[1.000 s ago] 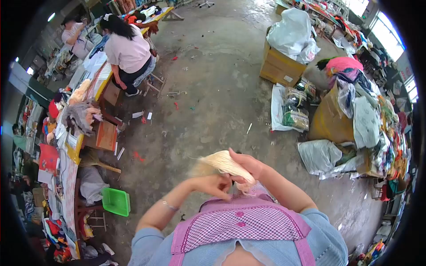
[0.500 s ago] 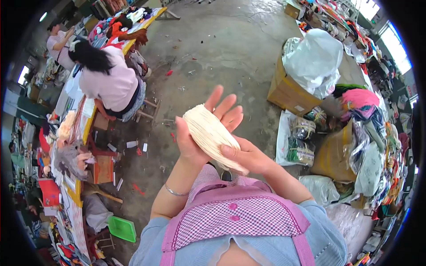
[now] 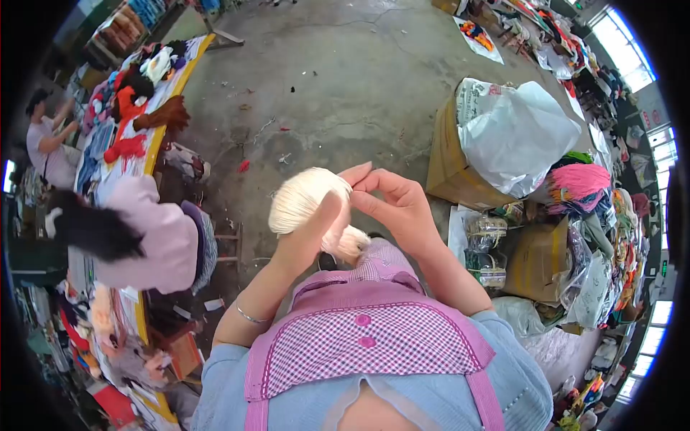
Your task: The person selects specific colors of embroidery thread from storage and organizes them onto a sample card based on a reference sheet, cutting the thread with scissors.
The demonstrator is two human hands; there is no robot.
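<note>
At chest height, just above the apron point(image 3: 374, 352): hank point(image 3: 305, 200) sits in the L hand point(image 3: 313, 233). Cream strands, bulk up top, loose tail hanging down twd the apron. L fingers closed round it: thumb clamped across the front, one fingertip point(image 3: 356, 171) pokes out behind the top edge, rest hidden by fibre. R hand point(image 3: 402, 208) touches the hank's right edge, fingers curled, thumb + index nearly shut and pinching at strands there. Can't tell how many, too fine to resolve. Step in hand, as I read it: working/tidying the hank betw both hands. To do it well, IMO: steady L thumb pressure so the bundle doesn't fan out. R pinch should take strands at the edge only, not dig into the core, else tangles. Pull along the strand direction, not across. Tail should stay clear of the buttons point(image 3: 366, 320), prob a snag point. Risk: hank looks soft + slippery, so a loose grip likely sheds strands to the floor point(image 3: 323, 93). Surroundings: co-worker point(image 3: 151, 241) in a pink top bent at the table point(image 3: 159, 147) on the left, well apart from the hands. Box point(image 3: 449, 169) w/ white bag point(image 3: 517, 133) on the right, beside more bagged stuff.
</note>
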